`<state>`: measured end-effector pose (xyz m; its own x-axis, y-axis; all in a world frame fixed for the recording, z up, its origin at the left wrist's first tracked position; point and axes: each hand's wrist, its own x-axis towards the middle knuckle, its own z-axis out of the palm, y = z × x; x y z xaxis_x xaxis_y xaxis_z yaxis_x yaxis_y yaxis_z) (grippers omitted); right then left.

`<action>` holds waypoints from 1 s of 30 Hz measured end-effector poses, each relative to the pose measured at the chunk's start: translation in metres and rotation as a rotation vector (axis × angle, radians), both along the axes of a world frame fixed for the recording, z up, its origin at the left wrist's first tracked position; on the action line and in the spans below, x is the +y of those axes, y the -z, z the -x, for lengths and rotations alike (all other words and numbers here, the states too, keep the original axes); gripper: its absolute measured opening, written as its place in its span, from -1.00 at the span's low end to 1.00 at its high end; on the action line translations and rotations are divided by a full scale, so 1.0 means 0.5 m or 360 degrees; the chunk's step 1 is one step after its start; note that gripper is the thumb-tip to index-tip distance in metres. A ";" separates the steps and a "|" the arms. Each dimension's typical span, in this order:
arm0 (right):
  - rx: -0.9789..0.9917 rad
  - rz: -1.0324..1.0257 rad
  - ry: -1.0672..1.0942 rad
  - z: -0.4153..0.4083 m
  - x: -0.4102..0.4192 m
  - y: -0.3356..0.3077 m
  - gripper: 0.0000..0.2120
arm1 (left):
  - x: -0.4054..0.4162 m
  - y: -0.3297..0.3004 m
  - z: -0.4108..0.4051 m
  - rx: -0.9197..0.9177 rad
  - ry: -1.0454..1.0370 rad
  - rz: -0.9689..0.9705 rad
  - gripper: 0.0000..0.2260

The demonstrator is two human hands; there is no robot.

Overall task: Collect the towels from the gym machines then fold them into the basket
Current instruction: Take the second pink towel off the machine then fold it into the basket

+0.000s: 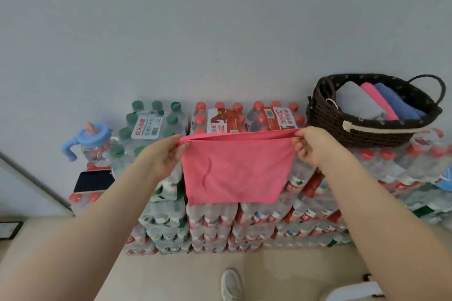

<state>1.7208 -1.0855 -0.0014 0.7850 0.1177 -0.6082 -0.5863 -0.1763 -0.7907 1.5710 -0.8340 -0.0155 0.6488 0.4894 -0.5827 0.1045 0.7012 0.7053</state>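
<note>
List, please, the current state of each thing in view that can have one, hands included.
Pink towel: folded over, held up in the air, hanging.
Left hand: pinches the towel's left top corner.
Right hand: pinches the right top corner.
Basket: on the water packs, holding three folded towels.
Grey towel: folded, in the basket.
Sippy cup: upright, lid on.
Phone: screen dark.

You're standing in what looks like a storeroom corner — shrink-wrapped packs of bottled water (pixel 220 215) stacked many layers high against a plain grey wall (pixel 220 19). On top of that stack, at its right end, sits a woven basket (pixel 362 127); at its left end, a child's handled cup (pixel 90 139).
</note>
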 end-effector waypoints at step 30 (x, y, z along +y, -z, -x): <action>-0.1157 0.0763 -0.0221 -0.114 0.029 0.118 -0.77 | 0.005 0.097 -0.145 0.0590 0.0533 -0.1183 -0.61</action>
<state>1.7779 -1.0709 -0.0602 0.9945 0.1011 0.0276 0.0844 -0.6173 -0.7822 1.6435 -0.8315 -0.0641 0.6582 0.6430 -0.3915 0.5334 -0.0313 0.8453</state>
